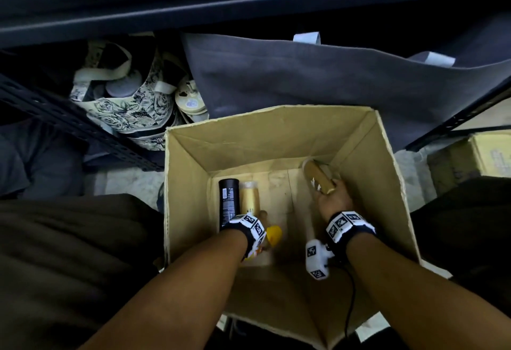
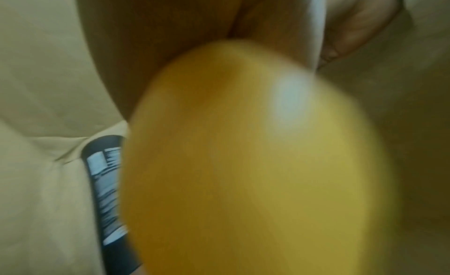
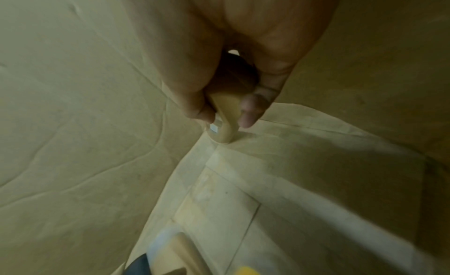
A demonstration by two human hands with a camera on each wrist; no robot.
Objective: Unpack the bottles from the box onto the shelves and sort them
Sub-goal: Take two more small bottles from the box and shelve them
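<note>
An open cardboard box (image 1: 182, 183) stands on the floor between my knees. On its bottom at the left lie a black bottle (image 1: 228, 203) (image 2: 107, 183) and a gold bottle (image 1: 249, 197) side by side. My left hand (image 1: 262, 215), mostly hidden under its wrist band, grips a bottle with a yellow cap (image 1: 273, 234) (image 2: 243, 163) low in the box. My right hand (image 1: 331, 200) (image 3: 228, 117) is curled round a tan bottle (image 1: 320, 181) (image 3: 225, 113), tilted into the far right corner of the box.
A grey fabric bag (image 1: 304, 81) leans behind the box, with a patterned tote bag (image 1: 127, 106) to its left. A dark metal shelf (image 1: 193, 3) runs across above them. Another cardboard box (image 1: 475, 156) sits at the right.
</note>
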